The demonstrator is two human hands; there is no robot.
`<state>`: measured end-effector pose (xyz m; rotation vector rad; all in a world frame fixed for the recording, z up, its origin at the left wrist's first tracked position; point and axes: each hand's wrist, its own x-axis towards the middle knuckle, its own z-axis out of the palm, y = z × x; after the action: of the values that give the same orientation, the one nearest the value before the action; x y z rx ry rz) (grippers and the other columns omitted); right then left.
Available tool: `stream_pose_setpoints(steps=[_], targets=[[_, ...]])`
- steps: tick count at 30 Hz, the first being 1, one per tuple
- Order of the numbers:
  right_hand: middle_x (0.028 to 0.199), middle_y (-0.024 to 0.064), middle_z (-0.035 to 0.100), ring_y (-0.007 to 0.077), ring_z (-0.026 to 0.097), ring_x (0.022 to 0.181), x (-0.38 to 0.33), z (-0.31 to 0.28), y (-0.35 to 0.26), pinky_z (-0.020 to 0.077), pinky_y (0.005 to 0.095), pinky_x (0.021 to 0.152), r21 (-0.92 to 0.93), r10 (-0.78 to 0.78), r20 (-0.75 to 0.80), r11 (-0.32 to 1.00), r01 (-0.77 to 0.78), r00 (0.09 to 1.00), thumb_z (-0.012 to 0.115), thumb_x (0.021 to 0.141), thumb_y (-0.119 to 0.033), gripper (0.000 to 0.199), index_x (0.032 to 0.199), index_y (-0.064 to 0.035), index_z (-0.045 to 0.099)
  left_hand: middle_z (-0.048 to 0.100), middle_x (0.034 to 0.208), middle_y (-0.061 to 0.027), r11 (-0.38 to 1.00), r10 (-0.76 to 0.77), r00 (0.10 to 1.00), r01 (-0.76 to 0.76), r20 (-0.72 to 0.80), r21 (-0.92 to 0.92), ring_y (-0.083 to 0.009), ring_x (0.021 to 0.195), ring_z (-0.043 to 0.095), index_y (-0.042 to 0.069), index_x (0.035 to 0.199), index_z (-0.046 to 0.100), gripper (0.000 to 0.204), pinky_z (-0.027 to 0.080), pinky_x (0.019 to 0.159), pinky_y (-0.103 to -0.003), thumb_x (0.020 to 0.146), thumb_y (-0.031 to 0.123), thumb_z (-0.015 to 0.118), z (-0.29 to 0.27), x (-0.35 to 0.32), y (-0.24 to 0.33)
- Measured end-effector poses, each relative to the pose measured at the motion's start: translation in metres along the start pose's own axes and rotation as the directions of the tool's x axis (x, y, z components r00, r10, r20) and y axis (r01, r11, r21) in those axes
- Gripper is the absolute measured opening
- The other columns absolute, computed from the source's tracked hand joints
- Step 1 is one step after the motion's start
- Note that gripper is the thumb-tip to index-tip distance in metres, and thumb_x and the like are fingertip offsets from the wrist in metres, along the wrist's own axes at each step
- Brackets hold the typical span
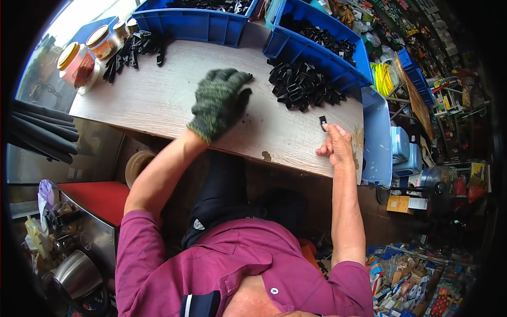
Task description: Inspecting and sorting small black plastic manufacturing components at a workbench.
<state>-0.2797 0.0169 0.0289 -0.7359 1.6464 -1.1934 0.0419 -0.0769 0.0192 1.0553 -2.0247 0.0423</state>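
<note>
My left hand (219, 100) wears a dark green knitted glove with blackish fingertips. It hovers over the middle of the table (174, 84), slightly blurred, with fingers bent and the thumb apart from them; nothing shows in its grasp. My bare right hand (338, 145), near the table's right end, pinches a small black plastic clip (322, 122) between thumb and forefinger. Just beyond that hand lies a pile of similar black clips (301, 84), heaped against a blue crate (317, 55). Long black strip-like pieces (134, 53) lie bunched at the far left of the table.
Another blue crate (193, 25) with black parts stands at the back. Lidded jars (76, 66) stand at the left edge. A light-blue bin (376, 134) adjoins the table's right end. Below left is a red-topped cabinet (97, 201); cluttered goods fill the right side.
</note>
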Motion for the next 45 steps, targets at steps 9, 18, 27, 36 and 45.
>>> stream_pose_setpoints(steps=[9, 18, 27, 36, 45], targets=[[0.053, -0.0025, 0.047, 0.0073, 0.041, 0.038, -0.022, 0.037, 0.013, 0.0449, 0.027, 0.038, 0.035, -0.16, 0.334, 0.987, 0.157, 0.929, 0.068, 0.091, -0.021, 0.019, 0.087, -0.0031, 0.063, 0.071, 0.113, -0.0174, 0.542, -0.179, 0.865, 0.484, 0.468, -0.687, -0.0271, 0.103, 0.069, 0.002, 0.122, 0.066, 0.033, 0.053, 0.09, -0.035, 0.095, 0.021, 0.066, 0.049, -0.022, 0.093], [0.053, -0.0032, 0.047, 0.0064, 0.039, 0.038, -0.027, 0.043, 0.015, 0.0394, 0.0243, 0.038, -0.037, -0.166, 0.278, 0.982, 0.183, 0.946, 0.067, 0.093, -0.026, 0.026, 0.091, 0.0, 0.063, 0.07, 0.1, -0.0178, 0.664, -0.264, 0.842, 0.512, 0.47, -0.545, -0.0376, 0.096, 0.067, 0.007, 0.108, 0.067, 0.031, 0.052, 0.081, -0.046, 0.092, 0.033, 0.065, 0.053, -0.01, 0.098], [0.051, -0.0045, 0.044, 0.0051, 0.035, 0.037, -0.036, 0.063, 0.019, 0.035, 0.023, 0.037, -0.028, -0.286, 0.171, 0.955, 0.295, 0.943, 0.065, 0.097, -0.034, 0.034, 0.102, -0.0008, 0.066, 0.069, 0.085, -0.017, 0.327, -0.315, 0.712, 0.702, 0.628, -0.632, -0.0322, 0.079, 0.068, 0.004, 0.097, 0.067, 0.025, 0.054, 0.071, -0.043, 0.085, 0.026, 0.063, 0.05, -0.002, 0.091], [0.05, -0.0043, 0.035, 0.008, 0.033, 0.038, -0.034, 0.072, 0.031, 0.0331, 0.0243, 0.036, 0.028, -0.393, 0.081, 0.92, 0.392, 0.916, 0.056, 0.1, -0.04, 0.04, 0.084, -0.0031, 0.056, 0.068, 0.09, -0.0105, 0.568, -0.435, 0.841, 0.534, 0.322, -0.626, -0.0209, 0.077, 0.067, 0.006, 0.102, 0.067, 0.024, 0.054, 0.066, -0.036, 0.091, 0.027, 0.068, 0.037, -0.017, 0.078], [0.046, -0.0022, 0.031, 0.0112, 0.037, 0.036, -0.047, 0.076, 0.019, 0.0488, 0.0341, 0.034, 0.176, -0.232, -0.029, 0.956, 0.234, 0.972, 0.051, 0.099, -0.04, 0.04, 0.084, -0.0029, 0.052, 0.067, 0.099, -0.0116, 0.954, -0.259, 0.928, 0.203, 0.267, 0.222, -0.0347, 0.102, 0.059, 0.011, 0.097, 0.068, 0.02, 0.047, 0.081, -0.052, 0.09, 0.029, 0.061, 0.018, 0.011, -0.003]])
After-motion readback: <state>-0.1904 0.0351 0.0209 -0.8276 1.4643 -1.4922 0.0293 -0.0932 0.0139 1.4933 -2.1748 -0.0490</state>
